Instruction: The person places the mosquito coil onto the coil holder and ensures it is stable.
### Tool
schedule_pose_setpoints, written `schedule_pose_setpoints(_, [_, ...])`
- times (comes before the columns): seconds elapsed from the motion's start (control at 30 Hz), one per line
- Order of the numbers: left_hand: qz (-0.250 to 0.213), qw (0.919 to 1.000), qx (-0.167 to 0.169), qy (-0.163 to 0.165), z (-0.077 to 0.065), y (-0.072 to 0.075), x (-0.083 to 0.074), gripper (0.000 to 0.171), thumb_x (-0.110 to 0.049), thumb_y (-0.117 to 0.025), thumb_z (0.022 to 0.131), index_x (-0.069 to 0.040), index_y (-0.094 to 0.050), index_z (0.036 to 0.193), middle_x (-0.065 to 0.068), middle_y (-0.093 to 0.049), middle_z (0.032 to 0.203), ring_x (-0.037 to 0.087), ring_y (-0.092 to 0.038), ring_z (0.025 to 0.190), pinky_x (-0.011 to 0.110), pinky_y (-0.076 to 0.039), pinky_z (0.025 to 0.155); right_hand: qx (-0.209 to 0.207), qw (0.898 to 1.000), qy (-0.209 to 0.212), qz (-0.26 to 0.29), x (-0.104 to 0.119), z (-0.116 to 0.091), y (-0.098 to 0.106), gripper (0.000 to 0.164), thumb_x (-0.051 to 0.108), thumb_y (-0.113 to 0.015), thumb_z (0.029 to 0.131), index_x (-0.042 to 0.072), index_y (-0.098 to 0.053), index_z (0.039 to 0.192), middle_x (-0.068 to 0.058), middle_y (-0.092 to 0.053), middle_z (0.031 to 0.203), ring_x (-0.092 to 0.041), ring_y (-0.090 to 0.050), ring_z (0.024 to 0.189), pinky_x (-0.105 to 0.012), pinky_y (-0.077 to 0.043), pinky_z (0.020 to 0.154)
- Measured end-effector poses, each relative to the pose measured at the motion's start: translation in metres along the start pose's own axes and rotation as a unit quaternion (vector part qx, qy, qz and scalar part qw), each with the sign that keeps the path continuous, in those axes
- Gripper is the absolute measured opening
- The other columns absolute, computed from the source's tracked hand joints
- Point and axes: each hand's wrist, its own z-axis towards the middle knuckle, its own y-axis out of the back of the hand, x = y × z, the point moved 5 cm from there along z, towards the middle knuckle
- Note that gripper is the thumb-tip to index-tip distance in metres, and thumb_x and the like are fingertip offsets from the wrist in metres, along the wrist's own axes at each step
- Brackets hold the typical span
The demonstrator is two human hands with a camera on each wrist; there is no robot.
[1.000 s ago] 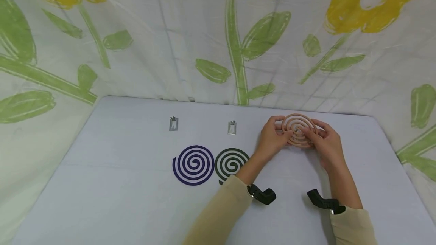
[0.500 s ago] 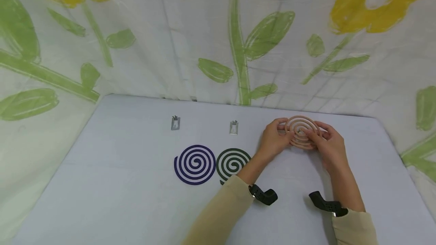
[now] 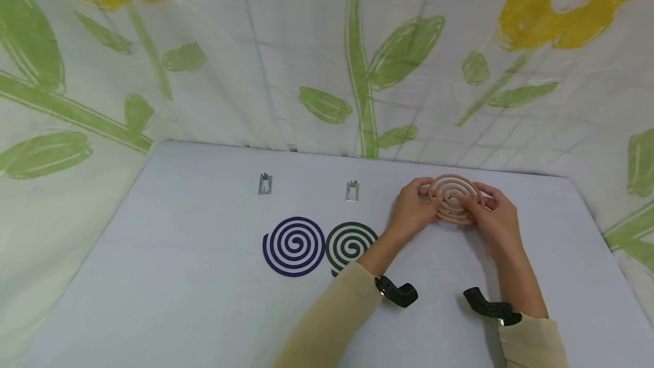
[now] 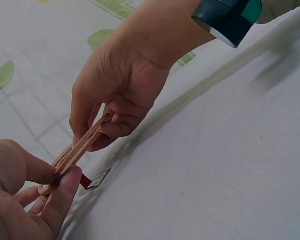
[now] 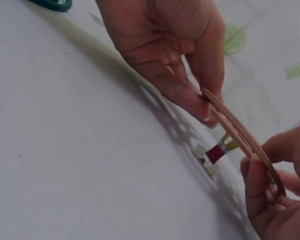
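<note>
Both hands hold a pinkish-brown mosquito coil (image 3: 455, 175) above the right part of the table. My left hand (image 3: 413, 209) pinches its left edge, and my right hand (image 3: 501, 217) grips the right side with the thumb over the front. Edge-on in the right wrist view, the coil (image 5: 232, 129) shows layers slightly apart. Beneath it lies a small metal coil stand (image 5: 209, 162) with a raised tab that looks red and yellow. A purple coil (image 3: 296, 242) and a dark green coil (image 3: 352, 250) lie flat to the left, the green one partly hidden by my left forearm.
Two flat metal coil stands (image 3: 261, 185) lie apart behind the purple and green coils. The white table (image 3: 179, 277) meets a flower-printed curtain (image 3: 230, 72) at its back edge. Each wrist wears a black camera band (image 3: 395, 292).
The head view has shifted slightly, so everything sits a little further right in it. Both hands keep hold of the pinkish-brown coil, with little other movement.
</note>
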Motion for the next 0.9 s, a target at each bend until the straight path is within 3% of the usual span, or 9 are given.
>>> schedule_pose_setpoints(0.17, [0.03,0.9995,-0.01,-0.002,0.0004,-0.0002,-0.0012,0.048,-0.003,-0.073,0.09,-0.008,-0.067,0.138,0.015,-0.077,0.115,0.008,-0.075,0.077,0.011,-0.05,0.06,-0.002,1.0,0.012,-0.003,0.0012,-0.0005,0.0002,0.062,0.011,-0.078,0.096,0.004,-0.05,0.151,0.02,-0.066,0.084,0.007,-0.065,0.074,-0.013,-0.056,0.06])
schedule_pose_setpoints(0.53, [-0.002,0.9999,-0.013,-0.001,-0.0016,-0.0018,-0.0039,0.047,0.001,-0.069,0.091,-0.005,-0.065,0.138,0.017,-0.076,0.114,0.016,-0.078,0.073,0.014,-0.053,0.055,0.005,0.999,0.011,-0.033,0.005,-0.0026,-0.0024,0.067,0.014,-0.074,0.099,0.002,-0.043,0.156,0.021,-0.066,0.085,0.007,-0.067,0.075,-0.015,-0.056,0.059])
schedule_pose_setpoints(0.9, [0.002,0.9998,-0.018,-0.009,-0.0008,-0.0012,-0.0061,0.048,0.0,-0.07,0.089,-0.005,-0.065,0.137,0.016,-0.075,0.111,0.01,-0.073,0.07,0.013,-0.052,0.054,0.004,1.0,0.014,-0.016,0.0041,-0.0014,-0.0026,0.064,0.012,-0.075,0.098,0.003,-0.046,0.155,0.02,-0.067,0.083,0.006,-0.068,0.074,-0.015,-0.057,0.058])
